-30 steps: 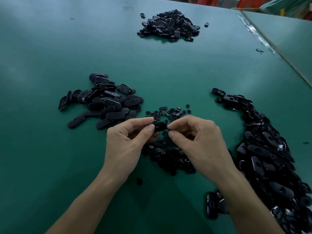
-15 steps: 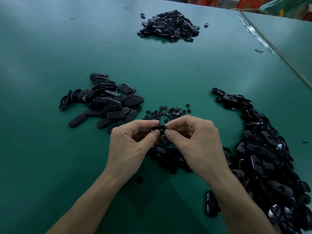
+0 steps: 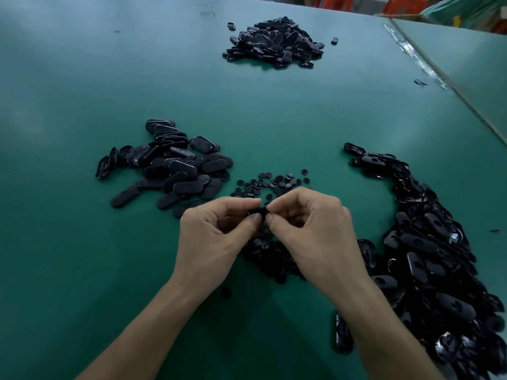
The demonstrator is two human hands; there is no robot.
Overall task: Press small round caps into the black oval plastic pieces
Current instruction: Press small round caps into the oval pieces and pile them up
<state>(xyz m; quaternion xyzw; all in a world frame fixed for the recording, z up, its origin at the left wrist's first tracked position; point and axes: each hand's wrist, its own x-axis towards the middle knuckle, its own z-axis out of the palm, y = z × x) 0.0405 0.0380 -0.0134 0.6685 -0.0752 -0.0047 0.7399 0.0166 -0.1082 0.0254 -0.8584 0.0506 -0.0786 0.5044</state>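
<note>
black oval [image 3: 258, 211] pinched at each end by left hand [image 3: 216, 237] & right hand [image 3: 310, 231], fingers curled, just above caps [image 3: 271, 185]. cap fit hidden. left pile [image 3: 175, 165] prob done; bigger right pile [image 3: 425, 242] prob yet to do.

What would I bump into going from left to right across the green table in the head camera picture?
You'd meet: small pile of matte black oval plastic pieces → left hand → one black oval plastic piece pinched by both hands → right hand → long heap of shiny black oval plastic pieces.

A green table [image 3: 82, 78] bears a strip of clear tape [image 3: 419, 61] near its right edge; orange stools [image 3: 403, 4] stand beyond.
</note>
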